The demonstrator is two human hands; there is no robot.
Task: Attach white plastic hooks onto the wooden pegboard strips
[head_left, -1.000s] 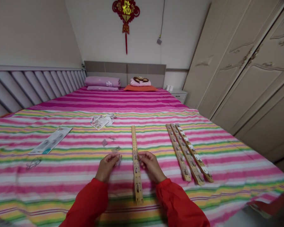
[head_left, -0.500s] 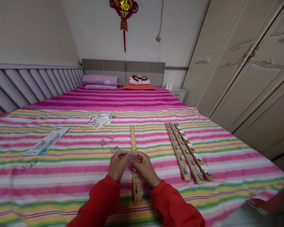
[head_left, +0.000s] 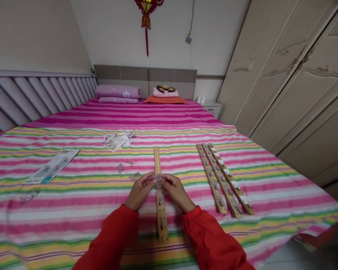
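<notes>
A narrow wooden strip [head_left: 162,213] with rows of holes lies lengthwise on the striped bedspread, small metal hooks fixed along its near half. Over its middle, my left hand [head_left: 141,190] and my right hand [head_left: 175,188] meet with fingers pinched together. Between the fingertips is a small clear plastic piece [head_left: 159,182], held from both sides; its exact kind is too small to tell. Left of the strip lie a small clear square [head_left: 120,168], a small metal hook [head_left: 130,163] and another clear piece with metal on it [head_left: 135,176].
Three wooden strips [head_left: 212,174] with metal hooks, one also bearing white pieces, lie at the right. Leftward are a hook package [head_left: 52,167], a pile of opened packaging [head_left: 118,140] and thin wire-like rings [head_left: 30,195]. Folded bedding [head_left: 117,93] sits at the headboard.
My hands have drawn slightly apart and up along the strip, fingers loosening a little around the clear piece. The view has tilted down slightly.
</notes>
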